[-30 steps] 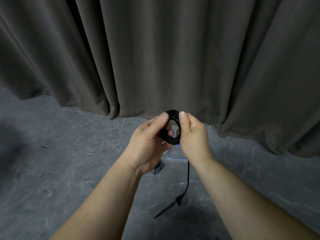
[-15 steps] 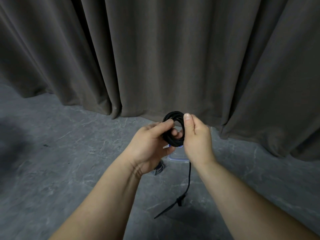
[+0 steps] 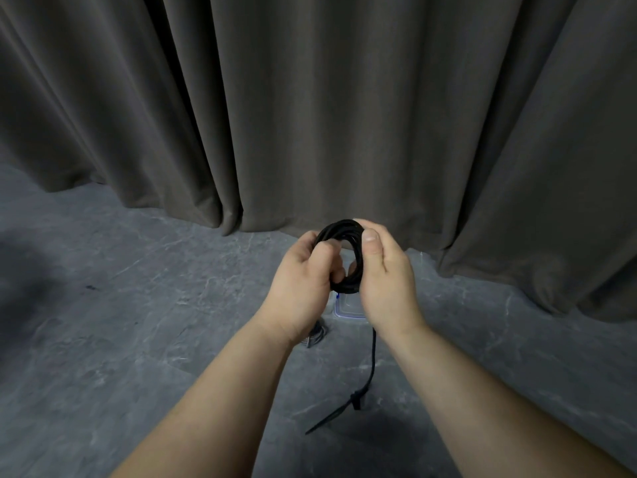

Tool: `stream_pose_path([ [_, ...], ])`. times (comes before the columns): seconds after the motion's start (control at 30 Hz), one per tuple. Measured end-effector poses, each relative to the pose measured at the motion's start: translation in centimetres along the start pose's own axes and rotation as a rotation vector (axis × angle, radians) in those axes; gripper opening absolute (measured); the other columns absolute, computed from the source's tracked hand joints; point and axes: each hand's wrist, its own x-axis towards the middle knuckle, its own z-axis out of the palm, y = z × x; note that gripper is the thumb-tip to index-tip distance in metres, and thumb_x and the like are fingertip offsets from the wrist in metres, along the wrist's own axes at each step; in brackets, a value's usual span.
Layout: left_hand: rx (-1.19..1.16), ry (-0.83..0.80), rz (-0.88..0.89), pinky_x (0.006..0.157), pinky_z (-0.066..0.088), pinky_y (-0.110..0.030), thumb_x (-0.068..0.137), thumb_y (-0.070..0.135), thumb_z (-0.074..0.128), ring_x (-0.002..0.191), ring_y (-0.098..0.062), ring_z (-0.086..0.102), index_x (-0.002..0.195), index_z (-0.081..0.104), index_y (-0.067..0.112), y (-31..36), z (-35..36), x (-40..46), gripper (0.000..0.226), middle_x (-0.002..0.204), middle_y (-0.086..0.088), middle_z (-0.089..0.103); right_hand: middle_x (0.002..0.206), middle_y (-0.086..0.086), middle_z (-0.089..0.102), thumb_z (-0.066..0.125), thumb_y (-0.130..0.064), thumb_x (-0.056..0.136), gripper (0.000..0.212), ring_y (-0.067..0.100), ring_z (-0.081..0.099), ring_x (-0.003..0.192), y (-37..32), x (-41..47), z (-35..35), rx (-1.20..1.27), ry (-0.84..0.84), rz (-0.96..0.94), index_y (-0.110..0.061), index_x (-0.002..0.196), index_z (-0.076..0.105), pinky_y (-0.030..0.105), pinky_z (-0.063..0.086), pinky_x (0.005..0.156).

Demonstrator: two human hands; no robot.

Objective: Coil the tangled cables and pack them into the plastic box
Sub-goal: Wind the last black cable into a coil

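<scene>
Hands: left hand (image 3: 303,281) and right hand (image 3: 386,274) both grip the black cable coil (image 3: 344,257), held above the plastic box (image 3: 348,310) on the floor (image 3: 138,305).
Risk: loose tail (image 3: 372,360) may drag and loosen the loops.
Change: compared with half a second ago, the left fingers are curled deeper into the coil.

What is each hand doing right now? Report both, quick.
Left hand: closed, fingers curled round the left side of the black cable coil.
Right hand: closed, thumb and fingers pinching the coil's right side; a loose tail hangs below.
</scene>
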Motion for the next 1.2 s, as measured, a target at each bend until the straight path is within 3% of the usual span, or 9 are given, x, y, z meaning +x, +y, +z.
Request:
stream_pose_path([
  [0.1,0.014,0.009,0.019,0.058,0.036,-0.025,0.095,0.019,0.048,0.056,-0.010,0.042,0.086,0.054,0.009,0.1,0.1,-0.1,0.015,0.051,0.009,0.043,0.102,-0.014,0.067,0.032,-0.035,0.099,0.036,0.004,0.061,0.093,-0.2,0.0,-0.1,-0.006,-0.004,-0.027,-0.027,0.117,0.063,0.023,0.047,0.084],
  [0.2,0.036,0.039,0.020,0.053,0.038,-0.020,0.100,0.019,0.041,0.055,-0.010,0.044,0.091,0.058,0.004,0.2,0.1,0.0,0.026,0.051,0.005,0.045,0.073,-0.019,0.063,0.033,-0.040,0.099,0.033,0.001,0.057,0.072,-0.2,0.1,-0.2,-0.031,0.012,-0.041,-0.032,0.104,0.065,0.018,0.044,0.070],
  [0.3,-0.071,0.026,-0.031,0.052,0.037,-0.022,0.102,0.025,0.038,0.054,-0.011,0.043,0.085,0.061,0.006,0.2,0.1,0.1,0.034,0.052,0.004,0.042,0.059,-0.011,0.057,0.038,-0.035,0.102,0.029,0.004,0.054,0.059,-0.1,0.1,-0.2,-0.041,0.032,-0.040,-0.034,0.089,0.063,0.018,0.042,0.058],
  [0.43,-0.307,0.013,-0.195,0.055,0.044,-0.025,0.100,0.028,0.044,0.052,-0.014,0.047,0.077,0.060,0.006,0.7,0.1,0.2,0.036,0.054,-0.001,0.045,0.059,-0.006,0.056,0.038,-0.036,0.102,0.029,0.009,0.055,0.058,-0.1,0.2,0.0,-0.031,0.039,-0.032,-0.029,0.093,0.065,0.025,0.046,0.059],
  [0.53,-0.297,-0.065,-0.275,0.053,0.048,-0.021,0.097,0.040,0.045,0.056,-0.013,0.053,0.080,0.060,0.009,1.0,-0.2,0.0,0.039,0.057,-0.002,0.049,0.061,-0.013,0.058,0.040,-0.034,0.102,0.026,0.006,0.055,0.060,0.4,0.4,0.0,-0.048,0.033,-0.047,-0.030,0.094,0.064,0.026,0.046,0.062],
  [0.73,-0.208,-0.104,-0.279,0.056,0.036,-0.022,0.099,0.034,0.044,0.055,-0.009,0.050,0.074,0.052,0.014,1.0,-0.3,-0.2,0.034,0.051,0.004,0.045,0.054,-0.018,0.055,0.042,-0.032,0.102,0.024,0.004,0.054,0.060,0.9,0.3,0.0,-0.111,0.019,-0.045,-0.031,0.095,0.065,0.022,0.041,0.061],
  [0.87,-0.243,-0.093,-0.274,0.051,0.041,-0.017,0.101,0.028,0.043,0.055,-0.009,0.052,0.071,0.049,0.013,0.9,-0.1,-0.2,0.033,0.051,0.003,0.046,0.057,-0.012,0.056,0.042,-0.035,0.101,0.023,0.008,0.056,0.060,1.0,0.5,0.0,-0.117,0.006,-0.064,-0.035,0.091,0.063,0.026,0.044,0.061],
  [1.0,-0.232,-0.143,-0.267,0.067,0.039,-0.027,0.098,0.032,0.044,0.062,-0.011,0.053,0.079,0.057,0.013,1.1,-0.3,-0.3,0.030,0.058,0.003,0.048,0.058,-0.011,0.056,0.039,-0.041,0.096,0.027,0.009,0.054,0.059,0.9,0.8,-0.2,-0.085,0.004,-0.090,-0.036,0.080,0.060,0.030,0.045,0.059],
  [1.2,-0.218,-0.179,-0.254,0.065,0.038,-0.029,0.099,0.028,0.042,0.059,-0.011,0.047,0.079,0.050,0.014,1.2,-0.7,-0.2,0.026,0.055,0.003,0.043,0.055,-0.002,0.055,0.040,-0.042,0.096,0.030,0.009,0.053,0.054,0.5,0.7,-0.6,-0.083,-0.031,-0.113,-0.041,0.072,0.058,0.028,0.044,0.055],
])
